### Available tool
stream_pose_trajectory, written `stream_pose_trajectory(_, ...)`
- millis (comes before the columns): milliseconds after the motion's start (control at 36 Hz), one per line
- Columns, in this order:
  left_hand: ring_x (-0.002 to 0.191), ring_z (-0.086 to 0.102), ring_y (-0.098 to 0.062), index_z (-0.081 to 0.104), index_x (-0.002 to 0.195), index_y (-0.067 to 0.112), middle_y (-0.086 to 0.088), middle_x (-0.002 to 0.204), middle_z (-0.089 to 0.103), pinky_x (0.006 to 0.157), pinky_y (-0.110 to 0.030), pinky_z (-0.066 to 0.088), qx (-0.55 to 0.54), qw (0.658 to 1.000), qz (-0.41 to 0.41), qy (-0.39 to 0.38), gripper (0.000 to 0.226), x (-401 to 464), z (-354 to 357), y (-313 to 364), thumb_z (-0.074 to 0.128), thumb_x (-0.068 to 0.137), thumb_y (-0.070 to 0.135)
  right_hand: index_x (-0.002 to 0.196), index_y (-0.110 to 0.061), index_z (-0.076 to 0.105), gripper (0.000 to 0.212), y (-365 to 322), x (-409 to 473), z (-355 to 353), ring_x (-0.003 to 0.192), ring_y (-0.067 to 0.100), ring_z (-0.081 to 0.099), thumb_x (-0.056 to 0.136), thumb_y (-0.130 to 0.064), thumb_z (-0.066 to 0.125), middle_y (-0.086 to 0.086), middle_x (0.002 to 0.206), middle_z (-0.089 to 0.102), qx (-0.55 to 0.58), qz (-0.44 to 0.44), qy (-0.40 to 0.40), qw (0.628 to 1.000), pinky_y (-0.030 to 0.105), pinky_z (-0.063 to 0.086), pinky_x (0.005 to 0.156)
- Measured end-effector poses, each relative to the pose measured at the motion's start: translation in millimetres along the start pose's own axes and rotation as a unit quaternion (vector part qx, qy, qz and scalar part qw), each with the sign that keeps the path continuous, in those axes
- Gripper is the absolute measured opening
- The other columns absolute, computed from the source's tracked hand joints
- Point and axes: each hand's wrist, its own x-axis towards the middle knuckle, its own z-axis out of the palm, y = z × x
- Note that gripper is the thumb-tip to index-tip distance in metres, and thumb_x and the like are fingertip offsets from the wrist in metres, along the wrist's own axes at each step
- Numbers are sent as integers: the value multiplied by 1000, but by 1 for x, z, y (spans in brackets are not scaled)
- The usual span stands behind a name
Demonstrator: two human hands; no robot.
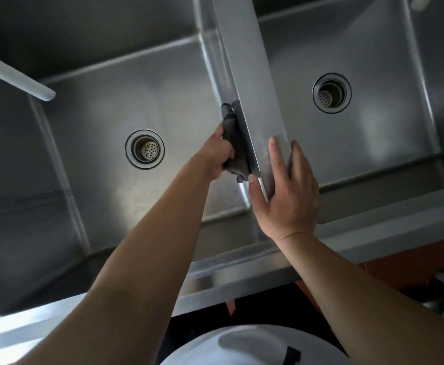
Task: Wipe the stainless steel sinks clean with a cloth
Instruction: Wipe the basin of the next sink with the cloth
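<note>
Two stainless steel sink basins lie below me, the left basin [105,114] and the right basin [389,133], split by a steel divider [252,75]. My left hand [215,156] grips a dark grey cloth [235,146] and holds it against the divider's left wall, inside the left basin. My right hand [286,191] rests on the near end of the divider, fingers straight on the right side and thumb on the left.
Each basin has a round drain strainer, one on the left [145,149] and one on the right [332,92]. A white faucet spout [15,76] reaches in over the left basin. The steel front rim [242,280] runs along the near edge.
</note>
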Motion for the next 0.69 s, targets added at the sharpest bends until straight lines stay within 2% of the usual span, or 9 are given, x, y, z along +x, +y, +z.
stream_pose_trajectory(56,121,53,-40,29,154,39,-7,148,47,47,-28,52,24,999,15,17,94,-13,7,-1,25,81,-21,158,-32,26,70,-1,-1,0,142,36,37,95,-57,43,15,161,30,4,1,-2,1000,50,38,108)
stream_pose_trajectory(111,115,58,-37,23,156,40,-8,147,48,49,-28,53,44,998,27,18,92,-31,12,-4,27,85,-18,158,-34,24,69,-1,-1,0,142,35,37,96,-60,39,14,161,30,2,0,-7,1000,51,38,108)
stream_pose_trajectory(222,84,65,-29,21,157,40,-13,140,54,46,-29,51,36,999,39,-3,92,-68,16,-10,30,86,-19,158,-34,22,67,-1,-1,-1,143,34,36,97,-62,33,13,161,30,-1,5,-13,1000,51,38,107)
stream_pose_trajectory(333,103,63,-29,24,156,38,-11,141,55,64,-34,55,22,999,38,-26,93,-103,14,-15,31,84,-20,158,-35,22,67,-3,-2,-7,145,33,34,98,-63,28,12,163,26,10,13,-33,999,50,34,112)
stream_pose_trajectory(444,95,62,-31,27,155,36,-13,140,55,71,-39,49,37,996,40,-72,96,-135,2,-16,29,79,-23,158,-33,26,68,-3,-4,-17,148,31,28,97,-64,24,12,166,21,28,5,-56,998,49,29,116)
stream_pose_trajectory(556,101,58,-35,34,151,35,-22,132,57,82,-43,44,60,990,62,-110,96,-166,-14,-23,27,75,-24,158,-36,24,67,5,-5,-28,154,30,7,98,-66,29,6,169,7,35,-18,-94,995,52,16,121)
stream_pose_trajectory(611,102,57,-37,35,149,34,-26,129,57,79,-41,45,55,989,73,-118,95,-180,-22,-28,30,73,-23,155,-37,29,66,7,-12,-37,155,30,1,97,-68,34,4,169,3,51,-8,-102,993,54,10,120)
stream_pose_trajectory(694,95,58,-34,37,145,29,-20,110,61,65,-31,51,39,989,90,-114,88,-202,-35,-34,36,74,-21,153,-31,36,66,1,-37,-56,154,26,8,96,-63,46,4,167,17,132,32,-77,988,55,12,122)
